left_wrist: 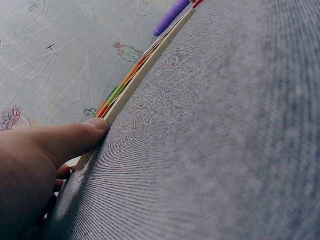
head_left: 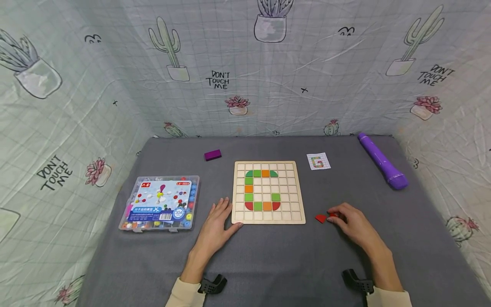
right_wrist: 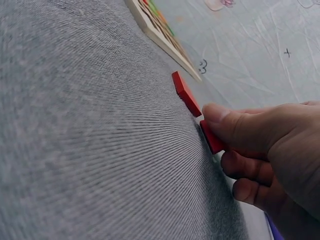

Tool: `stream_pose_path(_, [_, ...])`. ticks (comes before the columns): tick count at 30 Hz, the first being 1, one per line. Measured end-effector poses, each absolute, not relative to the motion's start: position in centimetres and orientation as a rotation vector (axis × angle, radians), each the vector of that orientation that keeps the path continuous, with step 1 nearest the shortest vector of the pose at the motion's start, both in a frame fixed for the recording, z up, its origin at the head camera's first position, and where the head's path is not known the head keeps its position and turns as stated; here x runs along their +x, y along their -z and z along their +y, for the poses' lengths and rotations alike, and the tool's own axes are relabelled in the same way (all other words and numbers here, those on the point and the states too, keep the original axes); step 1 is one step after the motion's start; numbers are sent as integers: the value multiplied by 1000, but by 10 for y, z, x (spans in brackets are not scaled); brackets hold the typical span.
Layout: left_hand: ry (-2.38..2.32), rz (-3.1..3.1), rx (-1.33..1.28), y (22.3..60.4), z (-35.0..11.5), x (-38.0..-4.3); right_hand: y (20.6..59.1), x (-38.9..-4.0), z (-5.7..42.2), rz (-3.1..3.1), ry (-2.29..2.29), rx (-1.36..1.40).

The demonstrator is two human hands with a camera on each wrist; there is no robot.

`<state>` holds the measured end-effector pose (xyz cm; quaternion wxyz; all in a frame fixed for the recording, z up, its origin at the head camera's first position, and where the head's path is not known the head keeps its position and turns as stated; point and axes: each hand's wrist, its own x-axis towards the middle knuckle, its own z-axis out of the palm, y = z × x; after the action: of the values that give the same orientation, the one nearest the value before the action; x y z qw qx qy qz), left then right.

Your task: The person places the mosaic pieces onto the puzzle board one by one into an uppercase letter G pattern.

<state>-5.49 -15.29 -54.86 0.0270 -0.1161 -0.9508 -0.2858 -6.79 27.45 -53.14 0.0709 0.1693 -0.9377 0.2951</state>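
A square wooden grid board [head_left: 291, 192] lies mid-table, with green, orange and red tiles in its slots forming a G-like outline. My left hand [head_left: 216, 225] rests at its lower left corner, fingers extended along the left side. In the left wrist view, the thumb [left_wrist: 82, 135] touches the board's front edge. To the right of the board, my right hand [head_left: 354, 226] pinches a small red tile [right_wrist: 212, 138] between thumb and fingers, low at the cloth. Beside it, a second red tile [head_left: 320, 218] with a curved edge lies on the cloth.
A clear plastic box [head_left: 161, 204] of coloured beads is at the left. Behind the board are a purple block [head_left: 212, 155] and a small pattern card [head_left: 318, 161]. A purple microphone-shaped object [head_left: 381, 160] lies at the back right. Patterned cloth walls surround the grey table.
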Motion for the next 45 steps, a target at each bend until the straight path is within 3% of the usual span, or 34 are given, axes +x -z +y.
stream_pose_path(21, [890, -2941, -357, 546, -152, -54, 518, -91, 252, -2794, -819, 572])
stream_pose_path(45, [899, -2935, -352, 546, -152, -55, 508, -121, 203, -2900, -1038, 547])
